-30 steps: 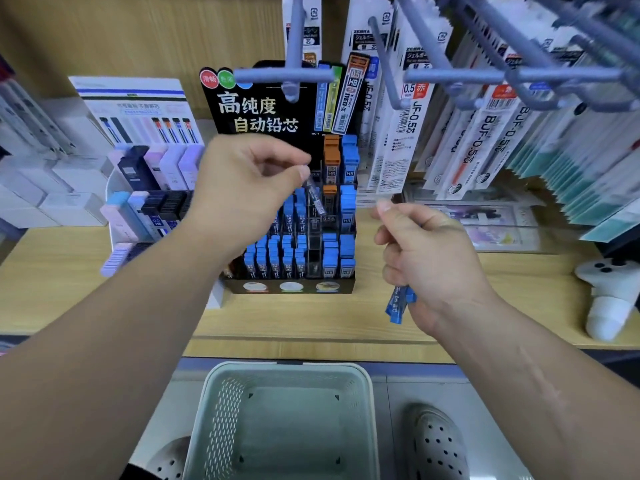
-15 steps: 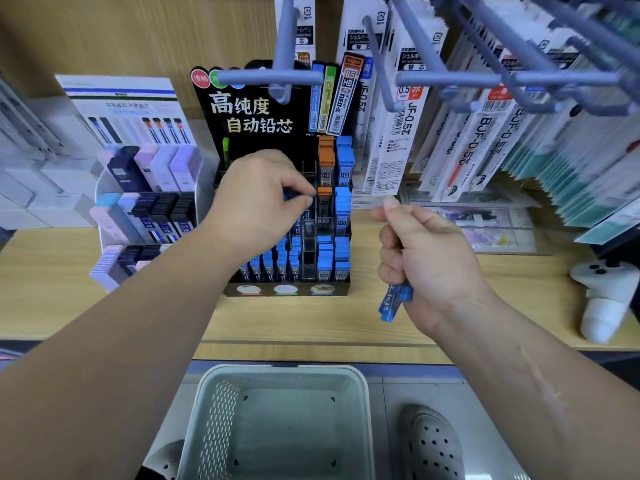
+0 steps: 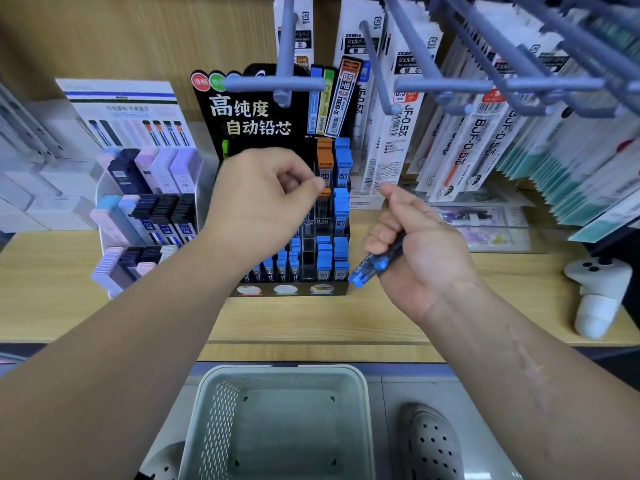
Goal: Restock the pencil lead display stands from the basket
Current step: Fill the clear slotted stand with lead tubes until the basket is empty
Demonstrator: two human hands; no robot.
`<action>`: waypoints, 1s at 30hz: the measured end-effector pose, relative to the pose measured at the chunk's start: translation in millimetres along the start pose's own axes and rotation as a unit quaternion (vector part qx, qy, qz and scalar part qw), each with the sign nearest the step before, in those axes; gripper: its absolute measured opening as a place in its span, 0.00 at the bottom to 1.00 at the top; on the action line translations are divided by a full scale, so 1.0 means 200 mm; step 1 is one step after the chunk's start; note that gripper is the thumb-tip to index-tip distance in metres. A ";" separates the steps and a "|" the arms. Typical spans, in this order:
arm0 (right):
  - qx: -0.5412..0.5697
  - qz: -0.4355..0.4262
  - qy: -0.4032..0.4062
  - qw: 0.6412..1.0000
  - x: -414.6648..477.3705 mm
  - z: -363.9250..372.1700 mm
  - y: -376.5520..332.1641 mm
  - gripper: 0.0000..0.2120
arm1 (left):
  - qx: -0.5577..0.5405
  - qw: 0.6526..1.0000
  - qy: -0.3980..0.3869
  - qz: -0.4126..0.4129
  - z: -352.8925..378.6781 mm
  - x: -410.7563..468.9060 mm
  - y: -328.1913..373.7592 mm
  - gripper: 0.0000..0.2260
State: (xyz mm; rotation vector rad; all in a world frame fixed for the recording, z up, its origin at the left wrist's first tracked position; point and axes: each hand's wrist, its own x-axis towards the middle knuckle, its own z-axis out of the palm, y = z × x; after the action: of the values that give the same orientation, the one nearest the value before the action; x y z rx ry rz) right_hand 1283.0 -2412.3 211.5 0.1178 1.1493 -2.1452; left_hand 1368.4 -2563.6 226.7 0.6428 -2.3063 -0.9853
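A pale wooden shelf [image 3: 311, 320] runs across the view. Above its right half, rows of pen refill packets [image 3: 408, 133] hang from grey hooks [image 3: 446, 84].

Below the shelf's front edge, a light grey perforated basket [image 3: 204, 427] sits on the floor, just left of a grey perforated shoe [image 3: 433, 445].

The black display stand [image 3: 252, 116] is upright at the middle of the shelf, with a white-lettered header card above its stepped tiers. Blue-capped lead cases [image 3: 341, 161] fill its right column and most of the lowest tier, and 2 slots left of that column hold orange-capped cases [image 3: 325, 157]. Just beside it on the left is a white display stand [image 3: 100, 183] with lilac, navy and black cases in 3 tiers.

The left hand [image 3: 259, 202] is raised in front of the black stand's middle tier. Its fingers are curled and the thumb meets the fingertips next to the orange-capped slots. Whether anything is pinched there cannot be told.

The right hand [image 3: 426, 251] is just right of the stand, above the shelf, with its fingers wrapped round a small bunch of blue lead cases [image 3: 367, 268]. Their lower ends stick out of the fist, close to the stand's bottom right corner.

A white controller [image 3: 595, 289] stands at the right end of the shelf, well apart from both hands.
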 end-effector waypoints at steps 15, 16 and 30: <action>-0.017 -0.072 0.085 0.994 0.01 0.07 0.01 0.08 | -0.261 0.909 -0.207 -0.251 0.08 -0.26 0.09 0.01; -0.026 -0.069 0.117 0.990 0.00 0.08 0.01 0.10 | -0.257 0.910 -0.208 -0.250 0.08 -0.27 0.09 0.02; -0.042 -0.065 0.187 0.979 0.03 0.06 -0.02 0.14 | -0.292 0.926 -0.068 -0.230 -0.05 -0.15 0.00 0.06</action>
State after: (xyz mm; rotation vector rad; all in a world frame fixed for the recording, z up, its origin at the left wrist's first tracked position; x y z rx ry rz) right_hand 1279.1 -2423.1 219.4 0.4349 1.4956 -2.2433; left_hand 1396.7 -2549.6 223.6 0.8862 -1.8381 -1.8879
